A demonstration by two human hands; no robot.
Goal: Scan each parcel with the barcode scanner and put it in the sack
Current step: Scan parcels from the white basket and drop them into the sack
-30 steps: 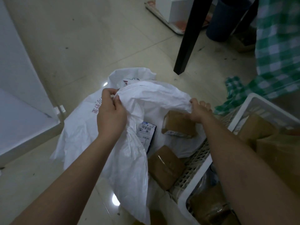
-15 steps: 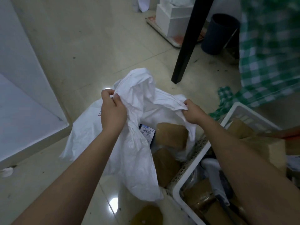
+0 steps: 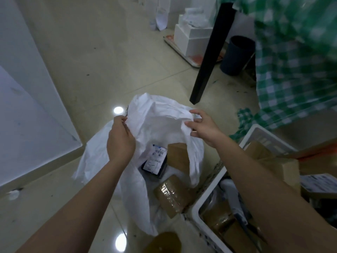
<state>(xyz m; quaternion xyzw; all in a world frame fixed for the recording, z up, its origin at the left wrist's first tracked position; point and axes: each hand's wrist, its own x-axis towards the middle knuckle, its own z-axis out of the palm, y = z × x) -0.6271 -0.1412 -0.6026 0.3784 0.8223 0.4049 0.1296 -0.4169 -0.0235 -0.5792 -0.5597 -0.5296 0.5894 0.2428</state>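
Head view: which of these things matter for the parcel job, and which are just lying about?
Job:
- white sack, its rim held by left hand; right hand at the opposite rim
- labelled dark parcel and taped brown parcels inside it
- white basket of waiting parcels

Lying about:
- black table leg
- dark bin
- checked cloth
- white foam boxes

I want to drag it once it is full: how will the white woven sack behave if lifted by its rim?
The white woven sack is probably floppy: its rim crumples where the left hand grips it. It likely sags without support. The brown cardboard parcels inside would probably shift and weigh down the bottom.
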